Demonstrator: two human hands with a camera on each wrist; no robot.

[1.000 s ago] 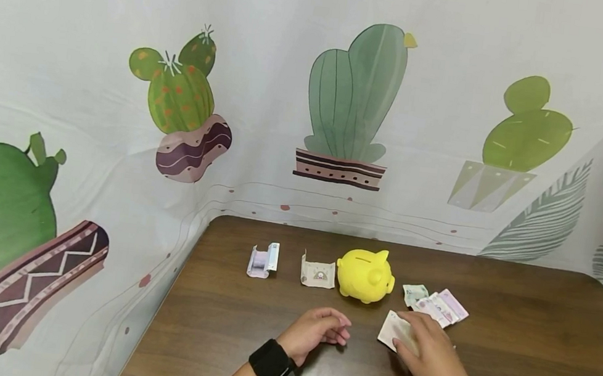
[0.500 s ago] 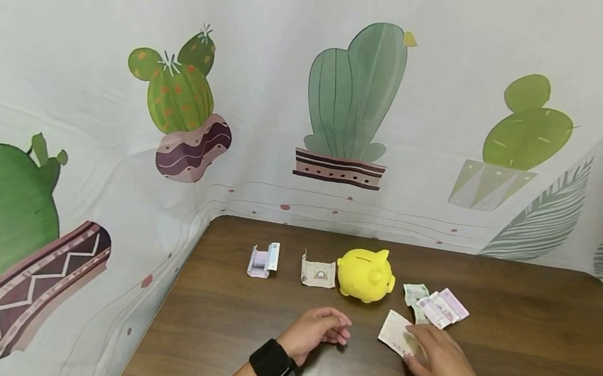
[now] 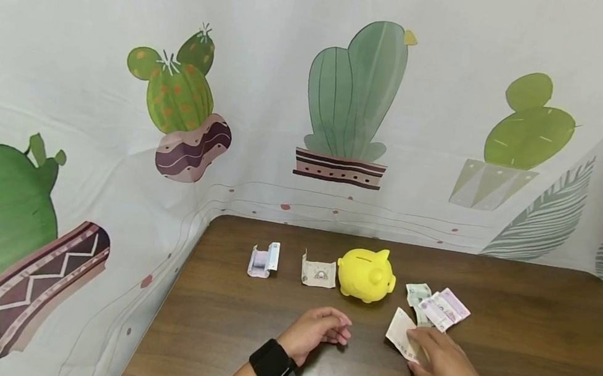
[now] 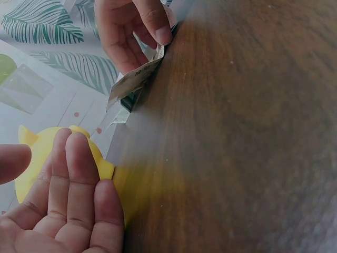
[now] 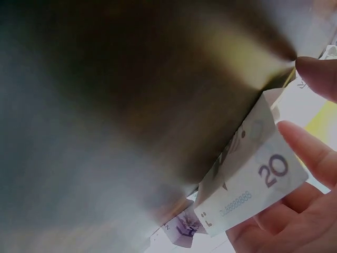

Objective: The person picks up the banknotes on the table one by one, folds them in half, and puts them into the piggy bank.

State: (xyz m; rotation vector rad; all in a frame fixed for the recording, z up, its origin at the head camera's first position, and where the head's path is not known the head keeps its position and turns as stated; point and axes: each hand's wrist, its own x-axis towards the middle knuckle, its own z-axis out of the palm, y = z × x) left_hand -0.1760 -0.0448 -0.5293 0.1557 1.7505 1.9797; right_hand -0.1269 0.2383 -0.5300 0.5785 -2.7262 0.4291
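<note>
My right hand [image 3: 440, 364] pinches a pale banknote [image 3: 402, 337] marked 20 [image 5: 258, 179], its far edge lifted off the brown table [image 3: 530, 338]. In the left wrist view the same banknote [image 4: 136, 78] tilts up between the fingers [image 4: 150, 23]. My left hand [image 3: 319, 329] rests on the table in front of the yellow piggy bank [image 3: 366, 275], fingers loosely curled and holding nothing. The left wrist view shows its palm [image 4: 63, 211] open beside the piggy bank [image 4: 31, 168].
A small pile of banknotes [image 3: 439, 306] lies right of the piggy bank. Two folded notes stand left of it, a purple one [image 3: 263, 260] and a pale one [image 3: 318, 272]. A cactus-print cloth [image 3: 344, 106] hangs behind and beside the table.
My right hand has slid back toward me and lifted the banknote's far edge off the table. The left hand has not moved.
</note>
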